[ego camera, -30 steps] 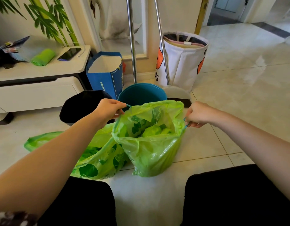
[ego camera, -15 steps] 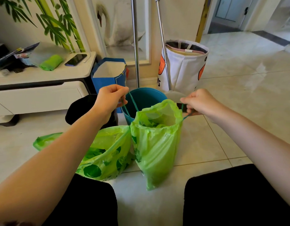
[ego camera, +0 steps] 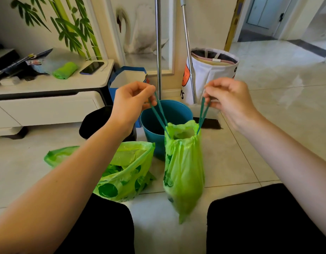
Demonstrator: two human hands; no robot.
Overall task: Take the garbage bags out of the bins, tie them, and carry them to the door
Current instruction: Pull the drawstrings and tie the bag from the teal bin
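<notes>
Green garbage bag (ego camera: 184, 171) hangs cinched, mouth gathered.

Home living area: tiled floor (ego camera: 268, 110), white TV cabinet (ego camera: 48, 99), swan mural (ego camera: 140, 33), laundry basket (ego camera: 213, 74).

You have open tile floor (ego camera: 268, 107) to your right; blue bin (ego camera: 166, 116), black bin (ego camera: 96, 121) and second bag (ego camera: 129, 171) crowd the left.

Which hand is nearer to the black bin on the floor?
The left hand: it is just above the black bin. The right hand is far to its right, past the blue bin.
</notes>
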